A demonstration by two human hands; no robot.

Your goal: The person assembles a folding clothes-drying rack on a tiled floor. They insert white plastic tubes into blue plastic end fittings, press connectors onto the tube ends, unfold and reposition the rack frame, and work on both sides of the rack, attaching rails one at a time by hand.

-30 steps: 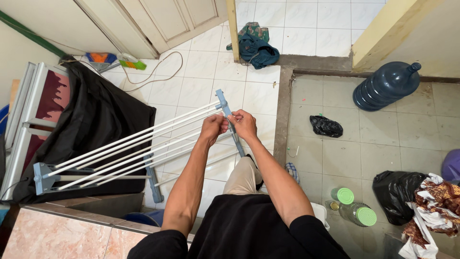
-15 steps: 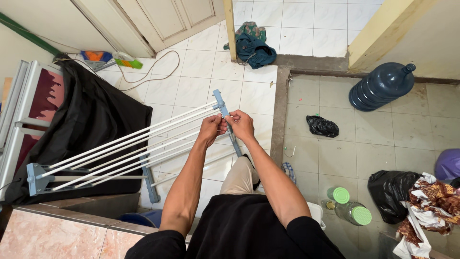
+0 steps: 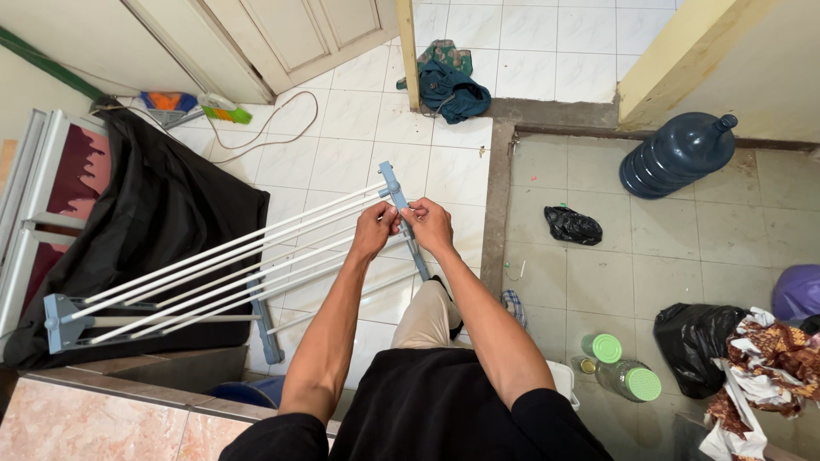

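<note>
Rack (image 3: 256, 269), white rods level, steadied by both hands: left hand (image 3: 374, 230) and right hand (image 3: 430, 225) pinch its blue end bar (image 3: 401, 213), twelve o'clock of the person.

Purple bag (image 3: 799, 292) cut off at right edge; drying rack (image 3: 231, 269) bar hidden under both hands

Tiled floor (image 3: 359, 128): water jug (image 3: 675, 158), black bag (image 3: 572, 225), crumpled cloth (image 3: 448, 81).
</note>
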